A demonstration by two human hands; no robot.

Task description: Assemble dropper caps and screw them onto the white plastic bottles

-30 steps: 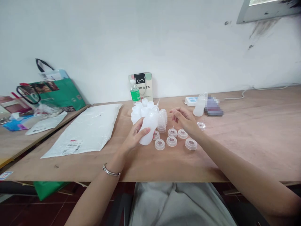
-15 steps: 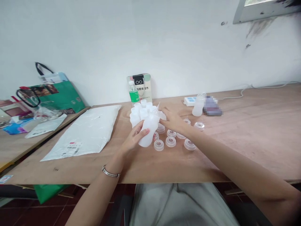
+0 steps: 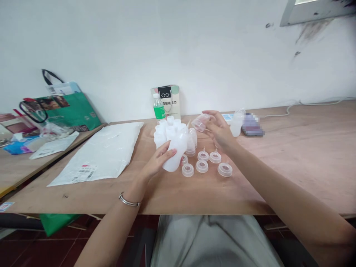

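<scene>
My left hand (image 3: 162, 156) is wrapped round a frosted white plastic bottle (image 3: 175, 152), tilted with its top toward the right. Between the fingers of my right hand (image 3: 218, 128) is a clear plastic cap (image 3: 200, 122), raised above the table. Behind the held bottle stands a cluster of similar white bottles (image 3: 168, 128). More clear caps (image 3: 191, 139) stand close to its right. Several translucent ring-shaped collars (image 3: 201, 166) lie on the table below my right hand, some with a thin tip on top.
A white mailing bag (image 3: 102, 152) lies flat on the wooden table (image 3: 292, 167) at left. Behind the bottles are a green-labelled drink bottle (image 3: 159, 107) and a paper bag (image 3: 174, 100). Another frosted bottle (image 3: 236, 126) stands beside a phone (image 3: 251, 125). A green bag (image 3: 75, 111) rests far left.
My right hand has come up and right from beside the bottles, now with a clear cap in its fingers. My left hand still holds the bottle in nearly the same spot.
</scene>
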